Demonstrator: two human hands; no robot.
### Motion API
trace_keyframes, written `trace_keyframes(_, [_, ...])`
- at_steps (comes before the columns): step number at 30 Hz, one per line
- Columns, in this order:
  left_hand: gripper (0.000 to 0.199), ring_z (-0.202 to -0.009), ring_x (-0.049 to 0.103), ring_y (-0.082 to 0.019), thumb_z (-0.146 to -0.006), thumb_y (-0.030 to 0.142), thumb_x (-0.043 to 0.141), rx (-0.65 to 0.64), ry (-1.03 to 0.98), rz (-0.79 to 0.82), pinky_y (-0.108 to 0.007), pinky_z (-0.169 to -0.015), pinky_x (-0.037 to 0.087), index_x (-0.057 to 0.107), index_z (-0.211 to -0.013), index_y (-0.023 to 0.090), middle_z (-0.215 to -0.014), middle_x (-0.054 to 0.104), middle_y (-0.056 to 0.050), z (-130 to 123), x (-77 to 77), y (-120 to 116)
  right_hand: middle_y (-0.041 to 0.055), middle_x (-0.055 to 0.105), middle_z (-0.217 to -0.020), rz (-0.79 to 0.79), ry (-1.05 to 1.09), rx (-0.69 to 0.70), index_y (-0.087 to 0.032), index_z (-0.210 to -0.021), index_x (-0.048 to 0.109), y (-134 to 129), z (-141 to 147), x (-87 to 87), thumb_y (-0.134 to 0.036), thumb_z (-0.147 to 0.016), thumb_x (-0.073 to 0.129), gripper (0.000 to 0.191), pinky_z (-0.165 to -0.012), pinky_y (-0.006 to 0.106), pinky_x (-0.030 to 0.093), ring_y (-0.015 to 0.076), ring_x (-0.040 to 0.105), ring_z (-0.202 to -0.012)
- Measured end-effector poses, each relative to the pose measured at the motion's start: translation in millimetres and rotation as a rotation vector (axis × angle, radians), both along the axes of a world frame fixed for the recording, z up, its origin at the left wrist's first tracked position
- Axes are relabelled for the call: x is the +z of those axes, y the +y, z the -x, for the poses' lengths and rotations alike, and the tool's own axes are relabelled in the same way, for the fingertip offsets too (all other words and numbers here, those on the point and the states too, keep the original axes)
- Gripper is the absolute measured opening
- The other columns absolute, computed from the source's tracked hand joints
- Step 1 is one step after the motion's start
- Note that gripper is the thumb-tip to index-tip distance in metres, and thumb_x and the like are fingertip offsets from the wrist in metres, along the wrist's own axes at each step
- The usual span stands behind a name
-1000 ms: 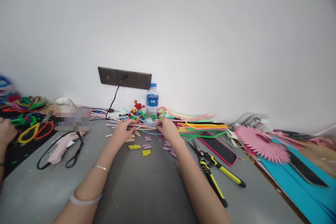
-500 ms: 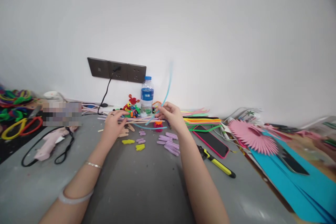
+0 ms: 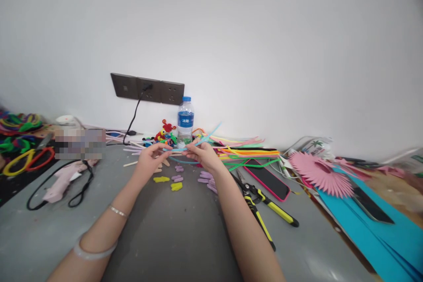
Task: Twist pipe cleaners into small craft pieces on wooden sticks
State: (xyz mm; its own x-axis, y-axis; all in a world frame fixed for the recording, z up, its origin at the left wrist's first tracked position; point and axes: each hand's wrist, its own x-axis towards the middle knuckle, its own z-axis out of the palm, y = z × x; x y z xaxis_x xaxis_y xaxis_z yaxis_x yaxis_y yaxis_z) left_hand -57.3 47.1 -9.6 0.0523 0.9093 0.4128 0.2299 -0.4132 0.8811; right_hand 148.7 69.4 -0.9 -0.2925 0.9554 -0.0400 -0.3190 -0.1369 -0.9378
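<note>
A light blue pipe cleaner (image 3: 178,150) stretches between my two hands above the back of the grey table. My left hand (image 3: 152,157) pinches its left end between thumb and fingers. Closed on it farther right is my right hand (image 3: 203,153), and the free end sticks up past the fingers. Below the hands lie folded yellow pieces (image 3: 161,179) and short purple pieces (image 3: 177,178). A further group of purple pieces (image 3: 206,177) is partly covered by my right wrist. Another blue strand (image 3: 185,161) rests on the table just behind.
A water bottle (image 3: 185,121) stands against the wall beside small colourful figures (image 3: 165,134). Pliers with yellow handles (image 3: 277,211) and a phone (image 3: 267,179) lie right. Left are a pink glue gun (image 3: 61,180) with a black cord and scissors (image 3: 28,161). Blue sheets (image 3: 373,238) cover the right edge.
My right hand has come down and left, lowering the upright blue pipe cleaner to nearly level. My left hand has moved slightly right and now grips its end. More of the pliers shows.
</note>
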Motion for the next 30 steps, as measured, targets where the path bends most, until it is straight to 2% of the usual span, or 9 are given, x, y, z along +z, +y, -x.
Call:
trace_keyframes(4, [0.033,-0.061,0.067,-0.017,-0.076,0.051,0.073,-0.007,-0.054,0.019,-0.028,-0.055,0.056,0.070,-0.084,0.018,-0.073,0.072,-0.002,-1.4,3.0,-2.4,0.0011,0.071,-0.068,-0.010,-0.046,0.019,-0.018,-0.075,0.062,0.5,-6.4,1.9,-0.039,-0.064,0.087,0.034,-0.061,0.023,0.057,0.0143,0.070,-0.065])
trace_keyframes(7, [0.028,-0.056,0.064,-0.014,-0.079,0.047,0.071,-0.033,0.065,-0.025,-0.026,-0.055,0.054,0.071,-0.081,0.019,-0.078,0.072,-0.002,-2.1,1.4,-2.4,0.0002,0.068,-0.064,-0.044,-0.082,-0.009,-0.018,-0.075,0.062,0.8,-11.1,5.2,-0.041,-0.065,0.085,0.035,-0.057,0.023,0.054,0.0132,0.066,-0.059])
trace_keyframes(10, [0.025,-0.064,0.066,-0.014,-0.082,0.043,0.069,-0.090,0.195,-0.135,-0.025,-0.058,0.053,0.074,-0.080,0.019,-0.084,0.073,-0.004,-3.4,-3.3,-1.4,-0.0016,0.066,-0.062,-0.111,-0.098,-0.074,-0.018,-0.076,0.062,0.6,-14.4,9.3,-0.044,-0.063,0.085,0.037,-0.055,0.023,0.051,0.0127,0.063,-0.056])
trace_keyframes(14, [0.023,-0.081,0.068,-0.018,-0.087,0.041,0.065,-0.097,0.298,-0.263,-0.028,-0.071,0.055,0.076,-0.086,0.021,-0.087,0.073,-0.006,-4.6,-8.0,-0.8,-0.0030,0.064,-0.060,-0.182,-0.145,-0.121,-0.019,-0.080,0.062,0.3,-18.8,14.1,-0.046,-0.063,0.083,0.038,-0.055,0.025,0.050,0.0136,0.061,-0.055])
trace_keyframes(17, [0.022,-0.086,0.068,-0.019,-0.089,0.039,0.063,-0.082,0.347,-0.323,-0.032,-0.082,0.055,0.075,-0.087,0.021,-0.087,0.072,-0.006,-4.4,-8.8,-1.7,-0.0038,0.063,-0.060,-0.196,-0.179,-0.141,-0.019,-0.083,0.062,0.7,-22.4,15.7,-0.047,-0.063,0.082,0.040,-0.055,0.026,0.050,0.0133,0.060,-0.053])
trace_keyframes(19, [0.019,-0.086,0.067,-0.019,-0.090,0.036,0.062,-0.082,0.369,-0.350,-0.032,-0.083,0.054,0.073,-0.086,0.021,-0.086,0.071,-0.006,-4.4,-8.5,-2.7,-0.0034,0.063,-0.060,-0.191,-0.192,-0.134,-0.019,-0.086,0.063,0.9,-23.9,15.7,-0.048,-0.064,0.082,0.041,-0.056,0.026,0.050,0.0133,0.060,-0.054])
trace_keyframes(24, [0.018,-0.081,0.064,-0.018,-0.090,0.033,0.060,-0.120,0.424,-0.304,-0.028,-0.072,0.052,0.068,-0.080,0.020,-0.083,0.066,-0.004,-6.4,-7.1,-5.9,-0.0030,0.063,-0.060,-0.187,-0.199,-0.120,-0.019,-0.088,0.064,1.2,-23.8,14.2,-0.049,-0.065,0.080,0.041,-0.055,0.026,0.051,0.0144,0.062,-0.056])
trace_keyframes(30, [0.016,-0.084,0.063,-0.018,-0.092,0.030,0.060,-0.174,0.460,-0.326,-0.029,-0.078,0.050,0.068,-0.081,0.021,-0.083,0.067,-0.003,-10.2,-5.8,-10.5,-0.0029,0.064,-0.063,-0.189,-0.167,-0.107,-0.019,-0.088,0.065,0.9,-20.8,14.3,-0.051,-0.064,0.081,0.043,-0.053,0.024,0.049,0.0133,0.063,-0.056])
